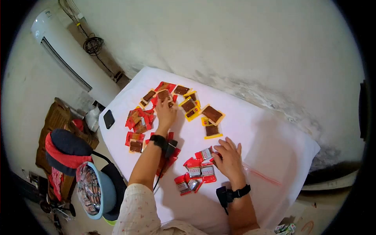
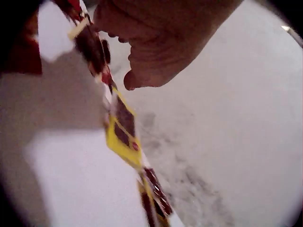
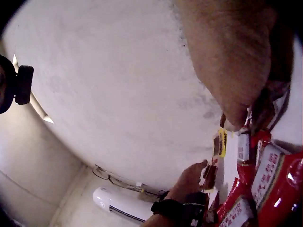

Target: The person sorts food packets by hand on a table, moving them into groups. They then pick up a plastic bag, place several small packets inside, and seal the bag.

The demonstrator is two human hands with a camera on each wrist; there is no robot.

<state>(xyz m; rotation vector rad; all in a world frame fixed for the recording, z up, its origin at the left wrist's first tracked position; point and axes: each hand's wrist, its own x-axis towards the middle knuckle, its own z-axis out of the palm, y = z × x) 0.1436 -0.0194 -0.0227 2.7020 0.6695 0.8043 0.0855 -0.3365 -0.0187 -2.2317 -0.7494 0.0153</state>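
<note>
My left hand (image 1: pixel 166 111) reaches to the far part of the table, its fingertips on a flat brown snack packet (image 1: pixel 164 95) that overlaps red packets. In the left wrist view its thumb (image 2: pixel 135 78) stands apart from that packet (image 2: pixel 90 47). My right hand (image 1: pixel 229 158) is low over the table with fingers spread, beside a pile of red-and-silver packets (image 1: pixel 194 171). Dark red wrapper (image 3: pixel 267 109) shows under this hand in the right wrist view; the palm's underside is partly hidden. Yellow-edged brown packets (image 1: pixel 188 105) lie right of the left hand.
The table (image 1: pixel 258 137) has a white cover and stands close to the wall. More red packets (image 1: pixel 137 119) lie at its left, near a black phone (image 1: pixel 109 119). A clear bag with a red strip (image 1: pixel 262 174) lies at right. A blue basin (image 1: pixel 107 192) holds wrapped packets.
</note>
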